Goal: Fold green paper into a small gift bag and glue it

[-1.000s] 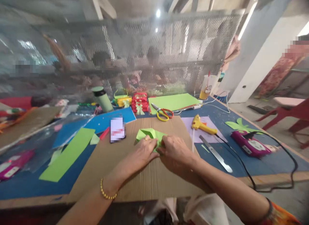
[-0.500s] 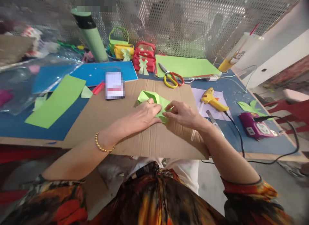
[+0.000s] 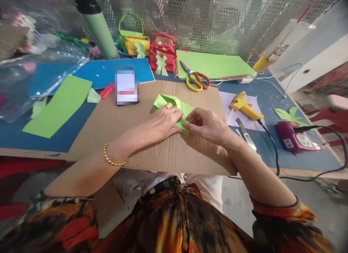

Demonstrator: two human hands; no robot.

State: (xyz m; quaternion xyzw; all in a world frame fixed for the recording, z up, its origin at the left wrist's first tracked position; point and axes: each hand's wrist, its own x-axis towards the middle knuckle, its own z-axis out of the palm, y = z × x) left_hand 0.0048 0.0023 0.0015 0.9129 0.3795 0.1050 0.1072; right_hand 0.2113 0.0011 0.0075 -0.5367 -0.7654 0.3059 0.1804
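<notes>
A folded piece of green paper with a box-like pocket at its left end lies on the brown cardboard sheet. My left hand presses on it from the left, fingers over the paper and thumb along its near edge. At the paper's right part, my right hand has its thumb and bent index finger closed together on the edge. My hands almost meet, and they cover the middle of the paper.
Right of the cardboard are a yellow glue gun, a metal blade and a purple power socket. Behind lie scissors, green sheets and small red paper bags. A phone and green strip lie left.
The view has shifted, so the table items appear slightly higher. My right thumb and index finger have drawn together at the paper's edge. My left hand stays pressed on it.
</notes>
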